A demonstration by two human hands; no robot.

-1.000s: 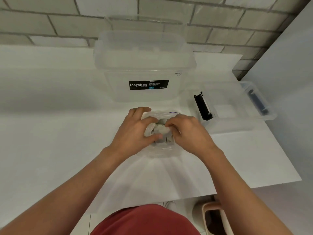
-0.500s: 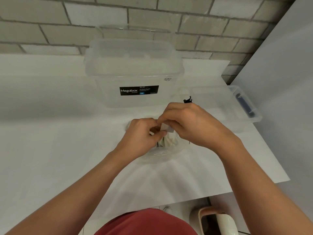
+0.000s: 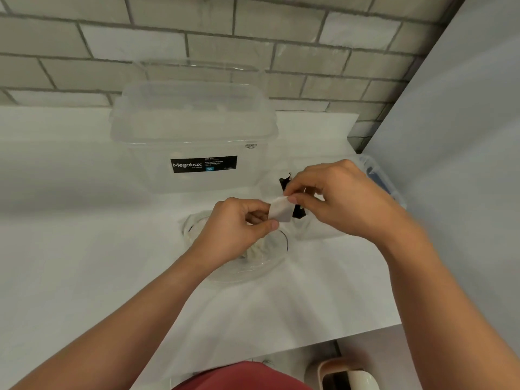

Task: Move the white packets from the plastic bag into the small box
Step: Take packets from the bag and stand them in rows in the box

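The white packet (image 3: 281, 211) had risen out of the plastic bag (image 3: 253, 266), mid-frame. The right hand (image 3: 346, 201) pinched its top corner, the left hand (image 3: 239, 223) its lower edge.

One white packet (image 3: 280, 211), small, flat and roughly square, is being held up in the air just above the plastic bag (image 3: 253, 270), tilted with one corner highest. The left hand (image 3: 239, 226) is pinching its lower left edge and the right hand (image 3: 343, 198) is pinching its top right corner. The plastic bag is lying crumpled and open-mouthed on the white table (image 3: 84, 249), clear enough that more packets (image 3: 254, 250) are showing through it as a pale heap. The small box (image 3: 389, 190), clear plastic with a black latch (image 3: 284, 181) on its near end, is sitting open just right of the bag, mostly hidden behind the right hand.
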